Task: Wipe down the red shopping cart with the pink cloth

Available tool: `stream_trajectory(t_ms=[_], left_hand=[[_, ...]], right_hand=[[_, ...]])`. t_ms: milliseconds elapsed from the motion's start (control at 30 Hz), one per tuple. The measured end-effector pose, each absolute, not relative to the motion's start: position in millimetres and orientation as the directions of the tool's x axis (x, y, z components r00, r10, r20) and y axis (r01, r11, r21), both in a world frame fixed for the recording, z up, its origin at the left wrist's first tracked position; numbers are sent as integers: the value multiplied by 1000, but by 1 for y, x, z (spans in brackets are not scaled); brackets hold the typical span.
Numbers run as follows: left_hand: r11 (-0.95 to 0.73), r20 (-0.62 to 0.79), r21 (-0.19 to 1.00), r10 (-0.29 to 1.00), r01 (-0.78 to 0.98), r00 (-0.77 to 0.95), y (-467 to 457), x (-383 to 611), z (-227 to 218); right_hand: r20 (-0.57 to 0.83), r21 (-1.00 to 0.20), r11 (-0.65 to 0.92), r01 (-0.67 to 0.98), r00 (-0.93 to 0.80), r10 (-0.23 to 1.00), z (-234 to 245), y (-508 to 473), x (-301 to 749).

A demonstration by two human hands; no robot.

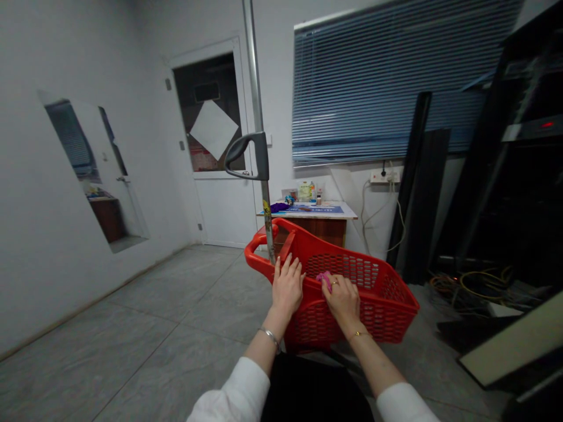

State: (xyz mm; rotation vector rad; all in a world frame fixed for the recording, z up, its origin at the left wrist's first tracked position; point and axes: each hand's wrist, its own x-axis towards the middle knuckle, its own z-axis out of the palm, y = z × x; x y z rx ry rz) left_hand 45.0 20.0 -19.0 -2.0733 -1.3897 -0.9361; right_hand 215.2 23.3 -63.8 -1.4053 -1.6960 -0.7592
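Observation:
A red plastic shopping cart basket (373, 319) with slotted sides stands right in front of me. My left hand (288, 287) rests on its near rim by the handle end, fingers stretched out. Farther right along the same rim, my right hand (343, 300) is closed around a crumpled pink cloth (324, 279), pressing it to the edge. A metal pole (255, 76) with a grey loop handle (263, 157) rises upright at the basket's left end. How the pole's foot is fixed is hidden by the basket.
Behind the basket, a small table (345, 211) bears bottles, a pouch and a purple cloth. A white door (226, 205) is at the back left, a wall mirror (101, 170) at left. Cables (479, 284), dark panels (433, 205) and a rack (528, 193) crowd the right side.

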Motion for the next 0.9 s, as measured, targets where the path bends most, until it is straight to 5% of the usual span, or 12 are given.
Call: stream_trajectory(t_ms=[267,533,900], left_hand=[[-373,750,-20,608,928,261,19,32,-18],[-393,760,8,600,920,249,24,32,-20],[-359,748,-34,610,933,262,27,22,-19]], right_hand=[[839,-24,262,965,-123,530,-58,22,199],[841,16,99,995,-67,536,-85,15,299],[849,-9,177,984,-86,521,-63,24,204]])
